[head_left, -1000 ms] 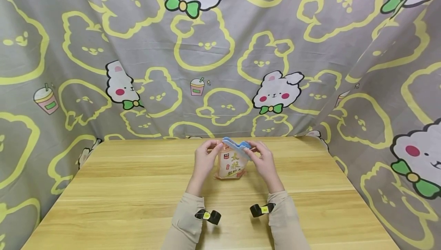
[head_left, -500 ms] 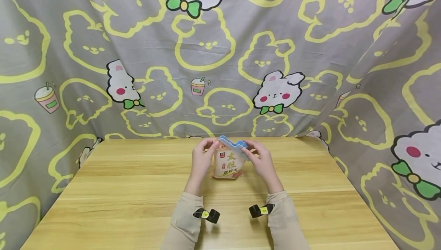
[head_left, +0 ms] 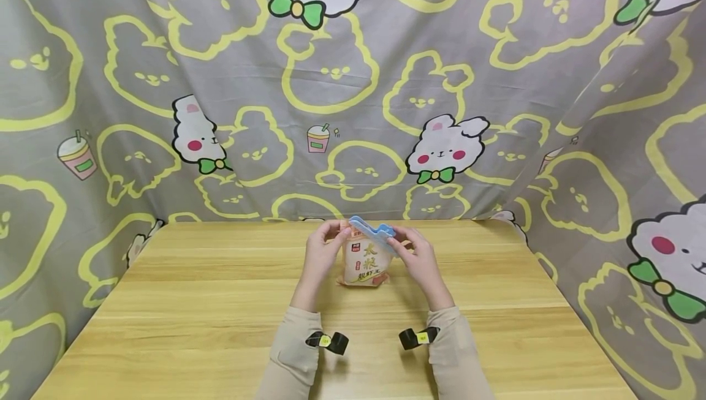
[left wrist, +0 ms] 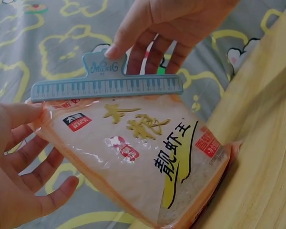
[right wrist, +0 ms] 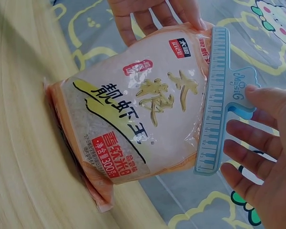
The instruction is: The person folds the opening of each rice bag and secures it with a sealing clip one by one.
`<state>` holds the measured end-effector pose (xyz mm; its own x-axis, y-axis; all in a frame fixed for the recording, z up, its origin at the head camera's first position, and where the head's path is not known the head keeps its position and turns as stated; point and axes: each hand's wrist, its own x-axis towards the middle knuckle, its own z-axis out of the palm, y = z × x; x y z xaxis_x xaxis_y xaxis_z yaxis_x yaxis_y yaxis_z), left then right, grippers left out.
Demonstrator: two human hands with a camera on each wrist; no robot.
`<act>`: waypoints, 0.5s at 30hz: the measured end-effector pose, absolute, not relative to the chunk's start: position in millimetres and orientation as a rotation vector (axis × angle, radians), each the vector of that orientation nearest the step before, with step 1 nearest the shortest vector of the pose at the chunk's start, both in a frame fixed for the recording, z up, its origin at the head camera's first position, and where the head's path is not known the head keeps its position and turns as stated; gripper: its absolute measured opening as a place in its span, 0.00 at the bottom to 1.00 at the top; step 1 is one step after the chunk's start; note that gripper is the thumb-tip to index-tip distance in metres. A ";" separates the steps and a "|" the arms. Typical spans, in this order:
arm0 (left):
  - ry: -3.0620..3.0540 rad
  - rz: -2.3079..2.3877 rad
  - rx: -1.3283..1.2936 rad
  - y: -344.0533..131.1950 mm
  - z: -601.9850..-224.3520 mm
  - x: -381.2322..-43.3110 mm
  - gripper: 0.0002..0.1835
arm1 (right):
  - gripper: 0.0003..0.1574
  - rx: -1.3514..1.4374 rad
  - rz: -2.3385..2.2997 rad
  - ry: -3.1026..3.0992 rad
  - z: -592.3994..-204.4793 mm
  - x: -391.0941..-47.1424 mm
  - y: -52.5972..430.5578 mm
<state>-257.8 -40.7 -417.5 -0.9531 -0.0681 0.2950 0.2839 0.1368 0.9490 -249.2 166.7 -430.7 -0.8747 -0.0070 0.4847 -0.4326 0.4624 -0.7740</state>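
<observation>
blue clip (left wrist: 107, 86), orange bag (left wrist: 138, 152), bunny-print curtain (head_left: 353, 81)

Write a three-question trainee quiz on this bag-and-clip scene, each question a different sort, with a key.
1. True or false: the blue clip sits across the top edge of the rice bag.
2. Which hand has its thumb on the clip's handle? A) left hand B) right hand C) neither
3. Fill in: the bag's lower end rests on the wooden ____.

Key: 1 true. 2 B; the left hand holds the bag's top corner. 3 table.

Light wooden table (head_left: 193, 302); rice bag (head_left: 366, 263) stands on it near far edge, tilted.
</observation>
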 end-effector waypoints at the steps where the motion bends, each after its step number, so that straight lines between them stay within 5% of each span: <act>1: -2.150 -1.888 -0.219 -41.1 -421.1 -260.7 0.12 | 0.18 0.367 1.394 -2.303 -430.8 -249.0 166.9; 15: -2.169 -1.918 -0.228 -47.9 -422.0 -263.9 0.17 | 0.22 0.396 1.434 -2.300 -436.1 -253.8 177.7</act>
